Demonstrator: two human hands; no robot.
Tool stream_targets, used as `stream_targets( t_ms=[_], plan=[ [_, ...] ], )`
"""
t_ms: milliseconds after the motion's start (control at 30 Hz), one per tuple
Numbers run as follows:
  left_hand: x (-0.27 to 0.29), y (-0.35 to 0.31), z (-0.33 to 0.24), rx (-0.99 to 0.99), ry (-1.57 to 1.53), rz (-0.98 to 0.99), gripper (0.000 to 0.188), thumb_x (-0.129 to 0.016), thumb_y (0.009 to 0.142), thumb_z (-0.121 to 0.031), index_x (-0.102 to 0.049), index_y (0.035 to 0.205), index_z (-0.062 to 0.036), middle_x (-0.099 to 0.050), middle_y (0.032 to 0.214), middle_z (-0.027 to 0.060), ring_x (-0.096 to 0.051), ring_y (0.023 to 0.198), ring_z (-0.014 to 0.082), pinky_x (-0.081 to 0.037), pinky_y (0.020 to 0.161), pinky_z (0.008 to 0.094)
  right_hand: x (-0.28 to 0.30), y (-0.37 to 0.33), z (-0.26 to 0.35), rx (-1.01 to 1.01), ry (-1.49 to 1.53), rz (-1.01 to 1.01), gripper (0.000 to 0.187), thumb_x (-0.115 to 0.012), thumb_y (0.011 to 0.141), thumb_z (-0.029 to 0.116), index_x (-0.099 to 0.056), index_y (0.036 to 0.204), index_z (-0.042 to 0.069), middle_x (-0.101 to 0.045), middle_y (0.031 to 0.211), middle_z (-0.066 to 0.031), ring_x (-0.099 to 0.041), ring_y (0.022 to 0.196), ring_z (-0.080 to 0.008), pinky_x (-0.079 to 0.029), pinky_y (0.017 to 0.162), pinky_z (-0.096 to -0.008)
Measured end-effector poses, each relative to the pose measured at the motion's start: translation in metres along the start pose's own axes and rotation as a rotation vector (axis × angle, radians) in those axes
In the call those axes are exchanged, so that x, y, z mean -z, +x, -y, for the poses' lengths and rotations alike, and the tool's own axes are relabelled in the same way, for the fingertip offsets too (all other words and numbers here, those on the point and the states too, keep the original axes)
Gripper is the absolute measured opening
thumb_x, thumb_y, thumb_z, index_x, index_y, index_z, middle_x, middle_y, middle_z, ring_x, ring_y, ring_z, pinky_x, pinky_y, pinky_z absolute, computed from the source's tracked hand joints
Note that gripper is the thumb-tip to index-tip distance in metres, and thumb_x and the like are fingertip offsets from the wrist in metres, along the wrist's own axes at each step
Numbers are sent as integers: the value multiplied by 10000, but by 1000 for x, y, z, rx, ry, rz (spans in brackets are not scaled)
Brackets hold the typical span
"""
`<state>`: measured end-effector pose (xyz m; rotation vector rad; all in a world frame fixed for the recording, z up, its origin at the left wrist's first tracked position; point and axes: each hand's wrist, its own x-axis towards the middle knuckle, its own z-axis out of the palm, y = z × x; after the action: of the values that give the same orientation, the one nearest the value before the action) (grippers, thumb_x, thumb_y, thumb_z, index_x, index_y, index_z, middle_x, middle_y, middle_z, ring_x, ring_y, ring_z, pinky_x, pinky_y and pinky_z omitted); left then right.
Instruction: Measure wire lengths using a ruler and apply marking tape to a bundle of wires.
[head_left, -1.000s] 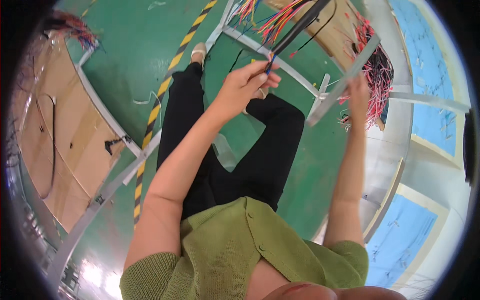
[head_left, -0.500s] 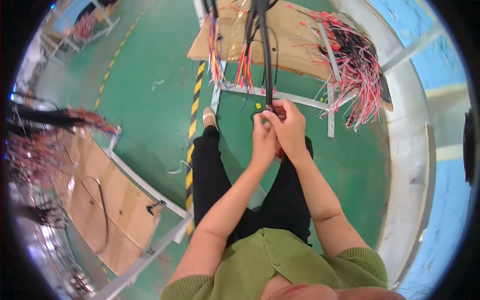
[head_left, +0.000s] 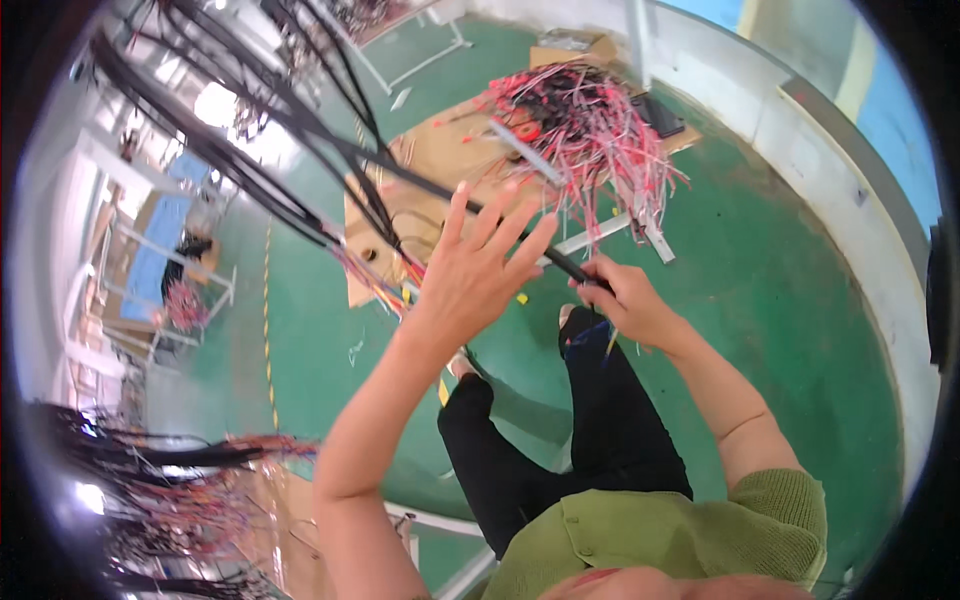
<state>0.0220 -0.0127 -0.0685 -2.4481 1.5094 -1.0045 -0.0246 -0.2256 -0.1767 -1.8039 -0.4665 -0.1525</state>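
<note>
A thick black sheathed cable (head_left: pixel 565 262) slants down from the upper left. Its lower end is pinched between the thumb and fingers of my right hand (head_left: pixel 632 305). Thin blue and yellow wires (head_left: pixel 608 342) hang just below that grip. My left hand (head_left: pixel 472 262) is raised along the same cable, back of the hand showing and fingers spread. Part of the cable passes behind those fingers; whether the palm touches it is hidden. Beside my left wrist dangle other black cables (head_left: pixel 290 212) with coloured wire ends (head_left: pixel 372 282).
Cardboard (head_left: pixel 365 200) lies ahead on a low metal frame (head_left: pixel 590 238), bearing a heap of red-tipped white and black wires (head_left: pixel 610 140). More wire bundles (head_left: pixel 190 460) hang at the lower left. A pale wall (head_left: pixel 760 130) runs along the right.
My hands have parted from the cable's end. The left hand has opened and moved up and left; the right still grips low on the cable. The view has turned leftward.
</note>
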Motion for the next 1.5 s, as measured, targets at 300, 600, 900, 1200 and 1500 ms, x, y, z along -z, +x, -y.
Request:
stream_targets(
  t_ms=[300, 600, 900, 1200, 1500],
  plan=[
    [19, 84, -18, -360, -103, 83, 199, -650, 823, -222, -573, 983, -131, -529, 875, 4, -534, 910, 215, -415, 948, 393, 85, -41, 43, 72, 71, 60, 175, -538, 965, 181, -609, 1010, 28, -611, 763, -98, -594, 686, -229, -453, 640, -341],
    [31, 96, -52, -343, -146, 197, 251, -679, 787, -213, -608, 1006, -111, -476, 771, 20, -530, 728, 194, -427, 642, 339, 109, -39, 54, 292, 9, 145, 263, -497, 995, 230, -592, 889, 9, -622, 766, -95, -600, 696, -214, -448, 641, -333],
    [53, 88, -62, -457, 39, 48, 257, -688, 783, -250, -604, 985, -117, -396, 719, 8, -472, 665, 173, -382, 574, 328, 112, -36, 61, 83, 201, 337, 282, -538, 973, 261, -595, 864, 8, -609, 733, -45, -555, 650, -154, -421, 594, -323],
    [36, 75, -41, -185, -164, 71, 251, -728, 752, -199, -619, 956, -103, -532, 820, 14, -554, 805, 210, -440, 742, 369, 109, -25, 61, -147, 447, 309, 280, -481, 1003, 202, -612, 1132, -10, -645, 864, -53, -596, 699, -108, -459, 642, -297],
    [-21, -46, -112, 836, -595, -137, 211, -638, 890, -76, -601, 1095, -43, -623, 1037, 132, -638, 890, 242, -510, 769, 324, 9, -5, -23, -508, 1010, 379, 354, -526, 955, 22, -516, 1303, -43, -594, 1233, -122, -641, 1041, -190, -530, 937, -330]
  ],
)
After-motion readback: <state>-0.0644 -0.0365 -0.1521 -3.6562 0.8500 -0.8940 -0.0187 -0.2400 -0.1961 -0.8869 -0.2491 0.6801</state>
